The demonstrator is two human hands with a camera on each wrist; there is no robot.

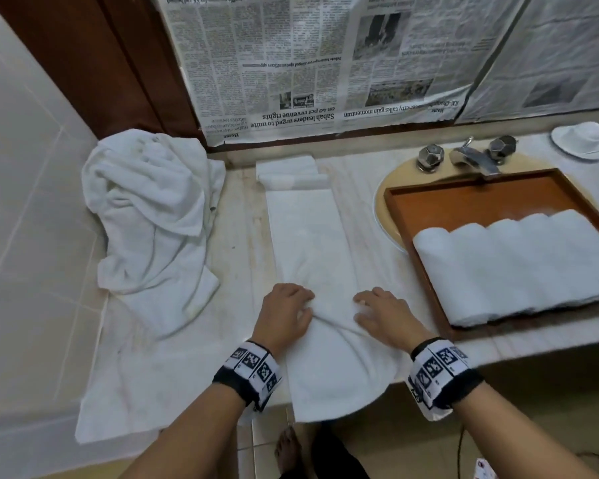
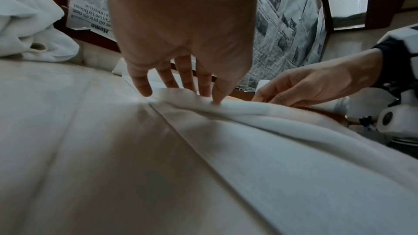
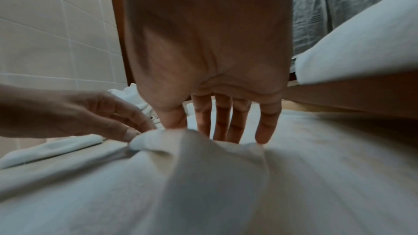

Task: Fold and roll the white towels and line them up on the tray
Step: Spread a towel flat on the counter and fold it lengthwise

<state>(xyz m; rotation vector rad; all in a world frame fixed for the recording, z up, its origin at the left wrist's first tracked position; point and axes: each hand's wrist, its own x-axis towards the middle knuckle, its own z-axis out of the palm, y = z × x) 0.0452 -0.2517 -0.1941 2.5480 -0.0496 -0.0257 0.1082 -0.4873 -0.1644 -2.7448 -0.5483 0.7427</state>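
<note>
Nearest, hanging off the front edge of the tabletop: the loose end of a folded towel strip, long and narrow, running straight away toward the wall. Left hand and right hand side by side on it, a short way in from the edge, thumbs and fingers pinching up a soft ridge of cloth between them (best seen from the wrist views, left fingers and right fingers pressed into the bunched fold). Likely the start of a roll.

Handling, as a judgement: light, limp terry, no stiffness, prone to skewing or loosening. Best gripped at both side edges of the ridge, even pressure, rolling away with the edges kept square.

Further out, the far end of the strip doubled back in about 2 small folds near the wall. To the left, a crumpled towel heap waiting. To the right, a brown tray over the sink, holding roughly 4 rolled towels lined up touching. Beyond, a tap, and newspaper covering the wall.
</note>
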